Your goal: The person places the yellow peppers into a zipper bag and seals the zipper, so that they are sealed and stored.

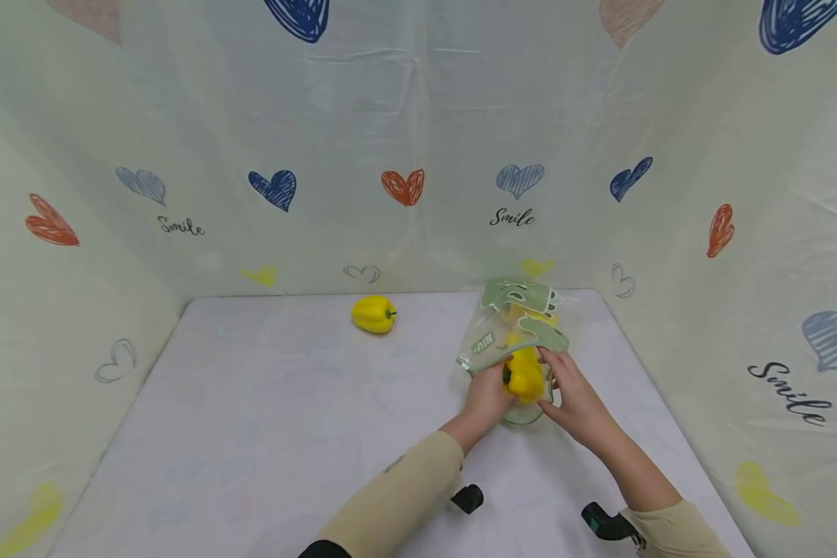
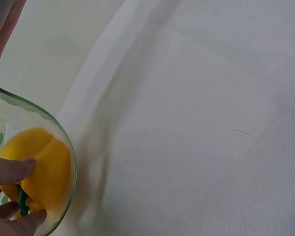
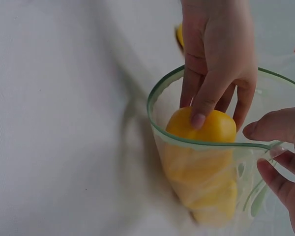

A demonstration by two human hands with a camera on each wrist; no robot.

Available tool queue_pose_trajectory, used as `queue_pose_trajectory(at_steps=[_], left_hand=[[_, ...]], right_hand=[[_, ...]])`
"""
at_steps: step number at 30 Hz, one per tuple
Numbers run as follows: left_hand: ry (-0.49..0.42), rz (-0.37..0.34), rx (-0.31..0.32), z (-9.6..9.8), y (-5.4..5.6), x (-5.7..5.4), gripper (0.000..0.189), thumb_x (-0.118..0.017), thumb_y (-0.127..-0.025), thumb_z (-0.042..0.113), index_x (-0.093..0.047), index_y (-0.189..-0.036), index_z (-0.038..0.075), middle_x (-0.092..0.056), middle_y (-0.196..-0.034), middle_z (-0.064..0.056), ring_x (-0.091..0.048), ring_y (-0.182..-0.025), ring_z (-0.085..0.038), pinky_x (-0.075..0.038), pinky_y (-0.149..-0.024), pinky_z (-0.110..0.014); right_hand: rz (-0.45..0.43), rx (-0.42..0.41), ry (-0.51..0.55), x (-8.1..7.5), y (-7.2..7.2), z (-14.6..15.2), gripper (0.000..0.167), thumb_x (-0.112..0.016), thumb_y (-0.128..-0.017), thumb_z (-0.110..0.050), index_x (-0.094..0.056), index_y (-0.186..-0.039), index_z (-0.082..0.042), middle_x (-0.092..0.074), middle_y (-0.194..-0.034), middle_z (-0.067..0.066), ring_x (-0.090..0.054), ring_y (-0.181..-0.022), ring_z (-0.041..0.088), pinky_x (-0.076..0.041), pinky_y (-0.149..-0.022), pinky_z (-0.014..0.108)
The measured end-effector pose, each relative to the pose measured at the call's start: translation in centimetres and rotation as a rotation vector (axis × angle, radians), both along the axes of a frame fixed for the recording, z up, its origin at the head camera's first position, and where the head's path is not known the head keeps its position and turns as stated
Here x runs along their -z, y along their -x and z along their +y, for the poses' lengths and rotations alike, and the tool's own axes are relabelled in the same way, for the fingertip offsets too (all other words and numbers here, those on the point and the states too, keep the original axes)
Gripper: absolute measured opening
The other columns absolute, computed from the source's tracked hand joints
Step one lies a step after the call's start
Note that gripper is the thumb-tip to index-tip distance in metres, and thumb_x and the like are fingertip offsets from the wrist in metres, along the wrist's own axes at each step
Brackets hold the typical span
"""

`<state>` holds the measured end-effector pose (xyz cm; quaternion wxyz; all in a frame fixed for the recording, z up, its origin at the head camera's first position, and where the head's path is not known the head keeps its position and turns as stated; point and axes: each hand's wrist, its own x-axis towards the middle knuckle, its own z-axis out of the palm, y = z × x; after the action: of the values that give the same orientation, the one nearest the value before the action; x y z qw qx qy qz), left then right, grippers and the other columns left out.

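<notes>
A yellow bell pepper (image 1: 525,375) with a green stem sits in the mouth of a clear, green-edged plastic bag (image 1: 484,341). My left hand (image 1: 490,391) grips this pepper; in the right wrist view the left hand (image 3: 219,64) reaches down past the rim with thumb and fingers around the pepper (image 3: 206,125). At the opposite side of the mouth, my right hand (image 1: 577,399) holds the bag's edge, the rim running between its thumb and fingers in the right wrist view. More yellow shows through the film deeper in the bag.
Another yellow bell pepper (image 1: 373,314) lies near the back edge of the white table (image 1: 265,418). A curtain (image 1: 425,116) printed with hearts surrounds the table. Black wrist cameras (image 1: 468,498) project from both forearms.
</notes>
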<state>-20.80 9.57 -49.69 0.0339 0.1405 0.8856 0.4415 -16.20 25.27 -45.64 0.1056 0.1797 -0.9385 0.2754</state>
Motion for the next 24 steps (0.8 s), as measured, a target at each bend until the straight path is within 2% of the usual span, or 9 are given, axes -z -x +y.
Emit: queue_pose_trajectory(at_steps=[7,13,17,20,24], left_hand=[[-0.056,-0.017,0.011,0.2,0.3,0.3,0.077,-0.077,-0.075,-0.005,-0.044,-0.144,0.007,-0.056,-0.135,-0.007,-0.051,-0.124,-0.021,-0.037,-0.108,-0.034],[-0.009,-0.002,-0.01,-0.2,0.4,1.0,0.066,-0.075,-0.078,-0.002,-0.051,-0.139,0.009,-0.057,-0.135,-0.006,-0.051,-0.126,-0.02,-0.038,-0.107,-0.032],[-0.013,0.003,-0.035,-0.3,0.3,1.3,0.065,-0.076,-0.078,-0.003,-0.053,-0.137,0.01,-0.058,-0.134,-0.006,-0.051,-0.126,-0.021,-0.039,-0.106,-0.033],[-0.019,0.0,-0.058,-0.4,0.3,1.5,0.065,-0.077,-0.078,-0.003,-0.052,-0.137,0.009,-0.058,-0.134,-0.006,-0.051,-0.126,-0.021,-0.04,-0.105,-0.033],[0.019,0.022,-0.062,-0.4,0.4,1.7,0.062,-0.079,-0.079,0.004,-0.053,-0.135,0.008,-0.06,-0.13,-0.007,-0.054,-0.122,-0.021,-0.042,-0.103,-0.034]], right_hand=[[0.014,-0.012,0.004,0.0,0.0,0.3,0.09,-0.082,-0.064,0.014,-0.037,-0.141,0.006,-0.047,-0.126,0.016,-0.053,-0.097,0.024,-0.055,-0.078,0.04],[-0.008,-0.014,0.01,0.2,0.1,0.1,0.088,-0.082,-0.065,0.014,-0.038,-0.141,0.005,-0.047,-0.126,0.016,-0.053,-0.096,0.023,-0.055,-0.078,0.037],[-0.03,-0.002,0.008,0.3,0.1,-0.1,0.087,-0.082,-0.065,0.014,-0.039,-0.14,0.005,-0.047,-0.126,0.016,-0.053,-0.096,0.025,-0.055,-0.078,0.037],[-0.025,0.0,0.007,0.3,0.0,-0.2,0.087,-0.083,-0.065,0.014,-0.039,-0.14,0.005,-0.047,-0.126,0.016,-0.054,-0.097,0.026,-0.055,-0.078,0.037],[-0.01,-0.006,0.006,0.1,0.0,-0.4,0.088,-0.083,-0.064,0.013,-0.039,-0.14,0.004,-0.047,-0.126,0.016,-0.055,-0.097,0.027,-0.055,-0.078,0.036]])
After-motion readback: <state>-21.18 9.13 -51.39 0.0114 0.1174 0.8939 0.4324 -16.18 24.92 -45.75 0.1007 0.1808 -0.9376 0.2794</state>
